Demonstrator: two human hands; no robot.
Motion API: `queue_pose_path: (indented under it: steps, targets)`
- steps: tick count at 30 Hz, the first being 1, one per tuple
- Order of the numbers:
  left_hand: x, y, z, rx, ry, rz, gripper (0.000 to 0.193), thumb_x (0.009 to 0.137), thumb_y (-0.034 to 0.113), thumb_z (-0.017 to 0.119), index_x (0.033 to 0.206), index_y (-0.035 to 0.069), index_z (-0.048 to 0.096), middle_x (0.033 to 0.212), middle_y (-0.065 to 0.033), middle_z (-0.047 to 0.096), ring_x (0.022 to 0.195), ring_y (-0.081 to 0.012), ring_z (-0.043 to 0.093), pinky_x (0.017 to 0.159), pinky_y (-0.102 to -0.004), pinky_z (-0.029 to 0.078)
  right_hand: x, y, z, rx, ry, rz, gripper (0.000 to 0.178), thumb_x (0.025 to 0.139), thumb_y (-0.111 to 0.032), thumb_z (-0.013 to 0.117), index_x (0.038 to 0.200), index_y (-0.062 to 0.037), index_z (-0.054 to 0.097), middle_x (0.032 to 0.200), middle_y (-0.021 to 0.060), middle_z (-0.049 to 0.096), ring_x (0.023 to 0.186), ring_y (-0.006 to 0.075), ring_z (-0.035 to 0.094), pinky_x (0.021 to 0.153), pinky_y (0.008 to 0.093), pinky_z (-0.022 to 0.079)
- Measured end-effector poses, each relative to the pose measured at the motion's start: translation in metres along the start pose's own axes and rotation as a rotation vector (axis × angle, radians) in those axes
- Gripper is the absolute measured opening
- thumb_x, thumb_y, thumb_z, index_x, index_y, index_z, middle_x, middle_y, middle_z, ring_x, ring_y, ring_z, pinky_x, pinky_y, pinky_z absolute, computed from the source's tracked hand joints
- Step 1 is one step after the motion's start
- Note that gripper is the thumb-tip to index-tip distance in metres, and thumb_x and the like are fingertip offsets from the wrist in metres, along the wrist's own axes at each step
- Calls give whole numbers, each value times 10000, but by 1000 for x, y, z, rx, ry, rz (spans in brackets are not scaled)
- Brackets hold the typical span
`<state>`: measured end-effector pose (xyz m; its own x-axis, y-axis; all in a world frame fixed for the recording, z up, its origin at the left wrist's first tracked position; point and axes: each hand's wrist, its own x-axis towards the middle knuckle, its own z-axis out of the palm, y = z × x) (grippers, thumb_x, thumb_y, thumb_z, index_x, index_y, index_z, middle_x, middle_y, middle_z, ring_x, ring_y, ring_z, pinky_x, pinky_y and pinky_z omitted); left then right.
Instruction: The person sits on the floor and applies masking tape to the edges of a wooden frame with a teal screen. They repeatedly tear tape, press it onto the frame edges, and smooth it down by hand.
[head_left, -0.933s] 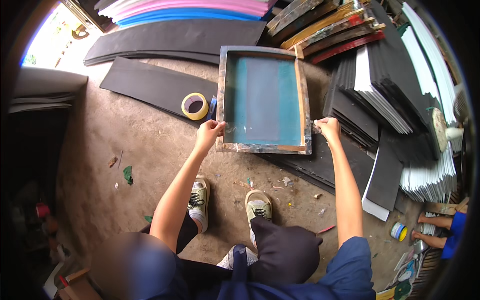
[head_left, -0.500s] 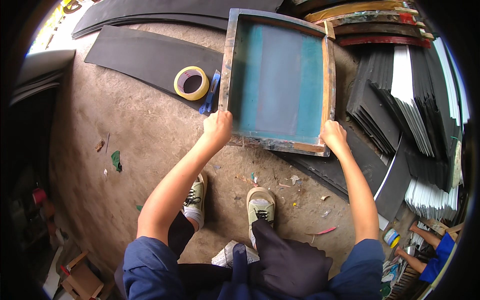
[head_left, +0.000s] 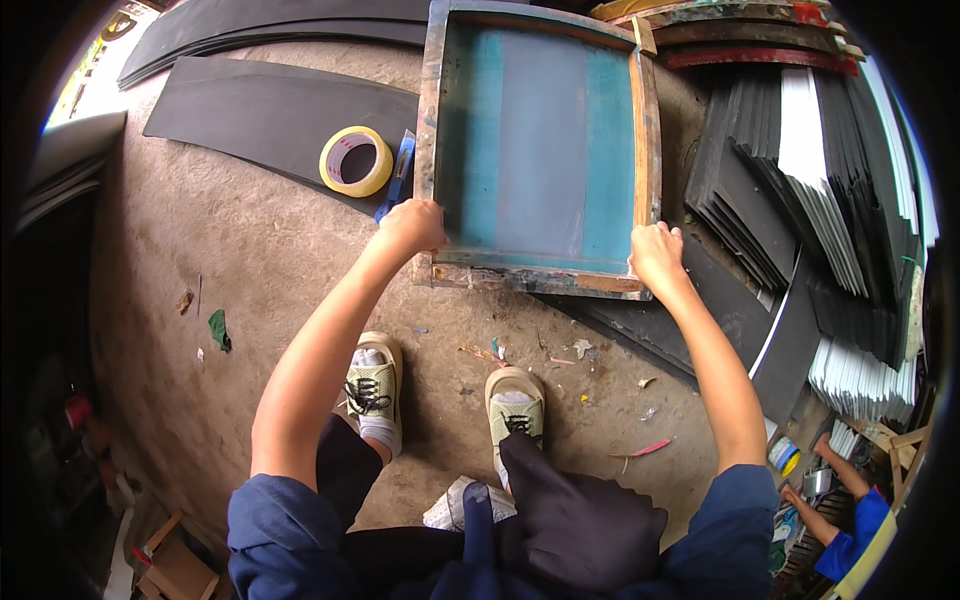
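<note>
A wooden screen-printing frame (head_left: 540,279) with teal mesh (head_left: 470,150) and a greyish middle band is held out in front of me, its rails stained. My left hand (head_left: 415,226) is closed round the left rail just above the near corner. At the near right corner, my right hand (head_left: 657,257) grips the frame with bent fingers. Left of the frame, a roll of clear yellowish tape (head_left: 384,166) and a blue utility knife (head_left: 400,172) lie on a long black sheet (head_left: 250,110). The knife's near end is partly covered by my left hand.
Folded black and white sheets (head_left: 745,190) are stacked on the right. Wooden frames (head_left: 750,35) lie piled at the far right, and more black sheets (head_left: 280,22) at the far left. Scraps litter the concrete floor (head_left: 250,270). Another person's arm (head_left: 815,515) shows at lower right.
The view has shifted, so most things sit further left and higher. My left hand has moved slightly up the left rail, baring the frame's near left corner. Both hands keep their hold.
</note>
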<state>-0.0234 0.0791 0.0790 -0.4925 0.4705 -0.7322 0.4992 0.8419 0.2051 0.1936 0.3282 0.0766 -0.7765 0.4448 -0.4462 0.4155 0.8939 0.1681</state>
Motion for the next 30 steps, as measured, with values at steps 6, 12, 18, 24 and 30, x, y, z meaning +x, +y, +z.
queue_pose_path:
  steps: [6, 12, 18, 24, 30]
  targets:
    - [-19, -20, 12, -701, 170, -7, 267, 863, 281, 603, 904, 26, 534, 800, -69, 607, 738, -126, 613, 634, -274, 464, -20, 16, -11, 316, 214, 103, 138, 735, -181, 679, 748, -51, 634, 780, 116, 642, 856, 290, 570, 760, 405, 414]
    - [-23, -28, 58, -986, 425, -117, 221, 866, 249, 579, 873, 31, 542, 773, -98, 590, 904, -203, 509, 801, -358, 421, -60, 1, -49, 429, 491, 188, 113, 776, -162, 651, 741, -64, 608, 733, 59, 617, 793, 246, 532, 754, 383, 391]
    - [-43, -13, 58, -969, 495, 23, 242, 914, 295, 511, 928, 58, 469, 734, -48, 551, 624, -132, 500, 571, -322, 416, -83, 10, -59, 538, 529, 272, 104, 776, -159, 660, 744, -70, 617, 639, 43, 596, 774, 234, 522, 761, 371, 390]
    - [-60, 10, 51, -627, 761, -35, 233, 902, 274, 503, 951, 51, 456, 730, -219, 609, 725, -419, 591, 631, -481, 445, -69, 14, -44, 506, 445, 285, 129, 761, -177, 672, 719, -70, 614, 704, 62, 625, 815, 249, 538, 785, 379, 401]
    - [-48, 2, 51, -217, 677, 34, 249, 857, 226, 557, 930, 20, 438, 730, -210, 621, 709, -381, 617, 604, -487, 470, -39, 7, -21, 324, 278, 166, 118, 739, -154, 673, 740, -44, 630, 789, 112, 643, 900, 288, 555, 811, 436, 383]
